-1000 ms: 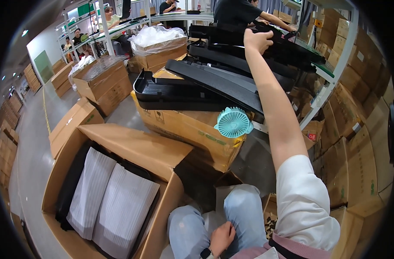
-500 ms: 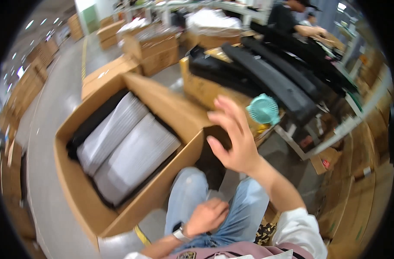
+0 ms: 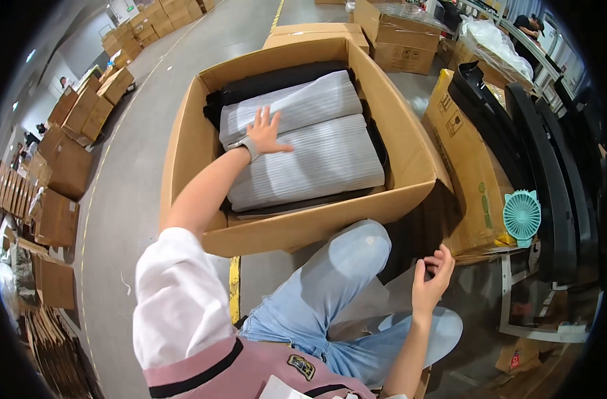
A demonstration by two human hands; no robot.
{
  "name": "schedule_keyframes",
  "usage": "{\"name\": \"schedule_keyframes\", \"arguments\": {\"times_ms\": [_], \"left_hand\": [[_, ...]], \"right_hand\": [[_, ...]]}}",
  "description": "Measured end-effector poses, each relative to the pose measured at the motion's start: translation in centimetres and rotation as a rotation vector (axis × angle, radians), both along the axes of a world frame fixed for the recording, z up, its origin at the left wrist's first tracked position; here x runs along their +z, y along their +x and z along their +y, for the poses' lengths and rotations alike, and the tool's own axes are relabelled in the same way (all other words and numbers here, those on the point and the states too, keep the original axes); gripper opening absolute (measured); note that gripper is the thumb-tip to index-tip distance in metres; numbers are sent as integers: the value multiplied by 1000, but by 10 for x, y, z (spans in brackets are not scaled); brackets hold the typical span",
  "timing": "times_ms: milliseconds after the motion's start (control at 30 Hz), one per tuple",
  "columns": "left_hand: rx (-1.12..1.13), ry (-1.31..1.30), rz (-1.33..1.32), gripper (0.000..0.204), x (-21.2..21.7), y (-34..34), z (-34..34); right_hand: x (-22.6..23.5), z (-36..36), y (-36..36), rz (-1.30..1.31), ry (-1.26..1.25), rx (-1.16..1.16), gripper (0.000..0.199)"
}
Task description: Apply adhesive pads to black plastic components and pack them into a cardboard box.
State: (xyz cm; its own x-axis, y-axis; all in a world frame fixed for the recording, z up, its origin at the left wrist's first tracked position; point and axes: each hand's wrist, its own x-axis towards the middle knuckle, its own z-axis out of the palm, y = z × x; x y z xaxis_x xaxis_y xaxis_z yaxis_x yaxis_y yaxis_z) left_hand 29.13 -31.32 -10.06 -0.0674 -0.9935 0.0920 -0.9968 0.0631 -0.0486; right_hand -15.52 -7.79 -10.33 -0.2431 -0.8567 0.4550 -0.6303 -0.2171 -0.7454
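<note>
Left hand (image 3: 267, 133) lies flat, fingers spread, on grey bundle (image 3: 310, 156).

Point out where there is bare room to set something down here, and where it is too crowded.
Bare grey floor lies left of the big open carton, bordered by stacked boxes further left. Inside the carton, wrapped grey bundles fill nearly everything; the left hand rests on them. Right of it, a printed carton, black trays and a teal fan crowd in near the right hand.
</note>
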Motion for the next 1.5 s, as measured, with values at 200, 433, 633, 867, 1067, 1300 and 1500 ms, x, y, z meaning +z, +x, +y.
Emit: {"name": "schedule_keyframes", "arguments": {"times_ms": [200, 433, 633, 867, 1067, 1300, 1500], "left_hand": [[10, -93, 91, 87, -45, 15, -8], [75, -202, 105, 28, -23, 24, -49], [-91, -378, 110, 11, -5, -4, -41], [-250, -276, 709, 13, 42, -45, -20], [-451, -528, 1075, 18, 193, -114, 81], [-728, -169, 1335, 20, 232, -124, 182], [-861, -186, 737, 47, 226, -106, 212]], "right_hand": [[-1, 0, -11, -222, 207, 48, 48], [-3, -17, 13, -141, 253, 221, 35], [-6, -19, 11, 11, 242, 270, 24], [-6, -19, 17, 29, 171, 337, 22], [8, -21, 23, -60, -65, 275, 35], [139, -84, 138, -55, -382, 549, 96], [103, -106, 190, -302, -185, 908, 27]]}}
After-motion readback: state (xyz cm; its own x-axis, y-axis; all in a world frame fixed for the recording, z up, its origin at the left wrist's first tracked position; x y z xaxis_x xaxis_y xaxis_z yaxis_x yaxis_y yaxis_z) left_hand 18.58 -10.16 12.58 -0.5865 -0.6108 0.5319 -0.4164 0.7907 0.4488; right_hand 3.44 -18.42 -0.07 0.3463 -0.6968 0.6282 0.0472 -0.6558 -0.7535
